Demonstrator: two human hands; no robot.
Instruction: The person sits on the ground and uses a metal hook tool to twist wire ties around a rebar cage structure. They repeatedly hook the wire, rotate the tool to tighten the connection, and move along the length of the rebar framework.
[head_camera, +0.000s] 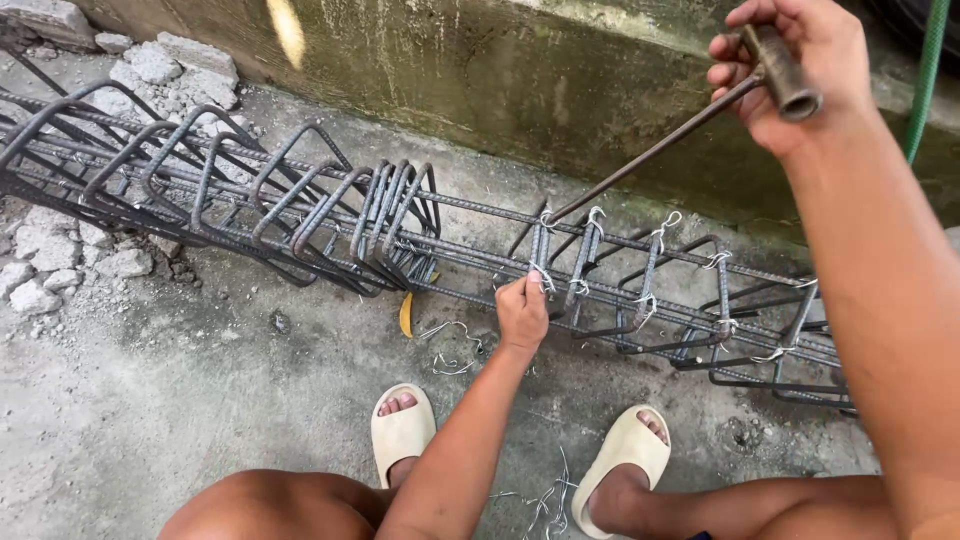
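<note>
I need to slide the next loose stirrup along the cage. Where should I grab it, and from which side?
Take the nearest of the bunched stirrups by its top bend, coming down from above on the near side. The tops stand clear of the long bars, while the lower legs are hemmed in by bars and the ground. The left hand is closest; the right hand holds the hook tool.
</note>
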